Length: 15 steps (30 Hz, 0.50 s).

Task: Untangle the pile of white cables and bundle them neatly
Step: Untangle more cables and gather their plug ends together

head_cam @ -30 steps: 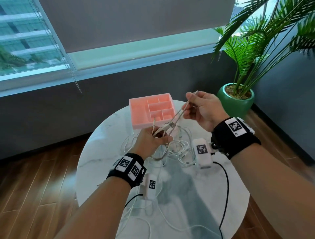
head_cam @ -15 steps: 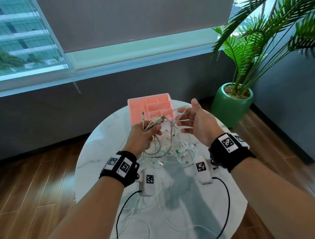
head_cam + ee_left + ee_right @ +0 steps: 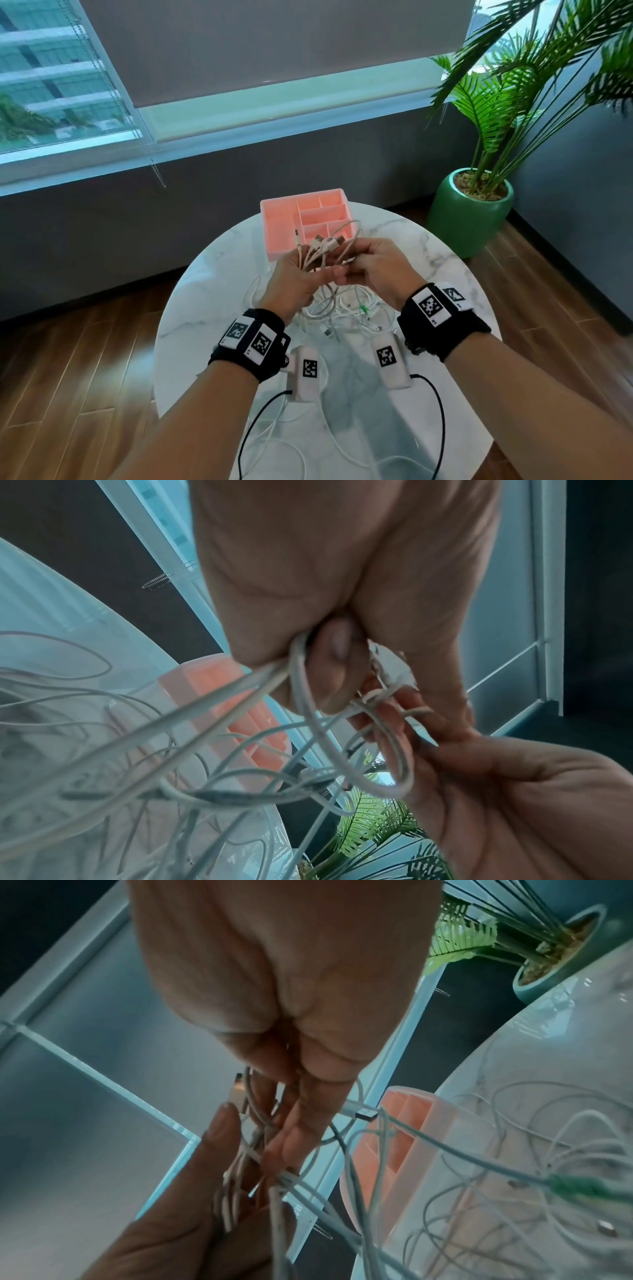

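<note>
Above the round marble table [image 3: 428, 246], my left hand [image 3: 298, 277] grips a bunch of white cables [image 3: 322, 257]. Their USB plugs [image 3: 325, 241] stick up past its fingers. My right hand [image 3: 373, 263] sits right against the left thumb and pinches a strand of the same bunch. A looser tangle of white cables [image 3: 346, 313] hangs from both hands onto the table. The left wrist view shows my curled fingers [image 3: 329, 664] around the cables [image 3: 212, 718]. The right wrist view shows fingertips [image 3: 291, 1139] among the strands, with the left hand [image 3: 164, 1231] below.
A pink divided tray [image 3: 277, 222] stands at the table's far edge, just behind my hands. Two white marker boxes [image 3: 306, 371] with black cords lie near my wrists. A green-potted palm [image 3: 469, 212] stands on the floor to the right. One cable has a green plug [image 3: 575, 1187].
My right hand, spread open and apart half a second ago, has come in against the left hand and closed on a strand. The bunch stays in the left hand.
</note>
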Each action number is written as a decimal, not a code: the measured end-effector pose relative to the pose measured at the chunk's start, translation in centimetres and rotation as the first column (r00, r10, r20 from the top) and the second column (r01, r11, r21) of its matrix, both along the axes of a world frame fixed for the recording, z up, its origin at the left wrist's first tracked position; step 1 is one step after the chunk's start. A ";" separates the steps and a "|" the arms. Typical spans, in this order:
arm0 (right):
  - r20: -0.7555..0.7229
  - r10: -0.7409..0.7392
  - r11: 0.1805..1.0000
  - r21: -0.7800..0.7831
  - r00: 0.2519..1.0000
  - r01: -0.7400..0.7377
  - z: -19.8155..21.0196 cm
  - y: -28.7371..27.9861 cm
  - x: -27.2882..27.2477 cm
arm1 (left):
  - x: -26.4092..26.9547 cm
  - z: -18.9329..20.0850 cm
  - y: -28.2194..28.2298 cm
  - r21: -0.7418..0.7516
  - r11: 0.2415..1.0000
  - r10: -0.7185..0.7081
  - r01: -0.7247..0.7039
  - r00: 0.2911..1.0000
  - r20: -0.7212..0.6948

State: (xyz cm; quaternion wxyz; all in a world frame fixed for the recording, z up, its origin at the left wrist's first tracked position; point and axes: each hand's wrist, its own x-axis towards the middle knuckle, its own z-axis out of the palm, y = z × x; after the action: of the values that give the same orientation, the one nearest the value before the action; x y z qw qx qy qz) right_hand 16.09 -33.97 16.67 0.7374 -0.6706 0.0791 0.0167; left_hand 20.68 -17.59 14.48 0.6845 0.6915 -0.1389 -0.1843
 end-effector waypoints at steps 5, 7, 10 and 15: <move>0.158 0.022 0.928 -0.370 0.987 0.038 1.2 -0.3 0.0 | -0.4 0.4 -1.0 0.010 1.000 0.025 -0.026 0.999 0.045; 0.224 -0.068 0.875 -0.454 0.972 0.165 0.7 -1.3 0.5 | -0.3 0.4 -0.8 0.009 0.999 0.040 -0.040 0.999 0.015; 0.138 -0.124 0.815 -0.551 0.983 0.181 -0.5 -2.9 0.6 | 0.2 0.0 -0.2 -0.004 0.998 0.063 -0.063 0.996 -0.071; -0.002 -0.056 0.884 -0.465 0.998 0.049 -1.8 -3.8 -0.1 | 0.7 -0.4 0.3 0.064 0.992 0.106 -0.105 0.994 -0.019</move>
State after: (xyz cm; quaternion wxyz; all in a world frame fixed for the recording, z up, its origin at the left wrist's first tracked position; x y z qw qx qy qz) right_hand 16.03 -37.81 14.85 0.5550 -0.8250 0.1047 -0.0176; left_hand 21.40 -17.34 14.03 0.6727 0.7169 -0.0886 -0.1599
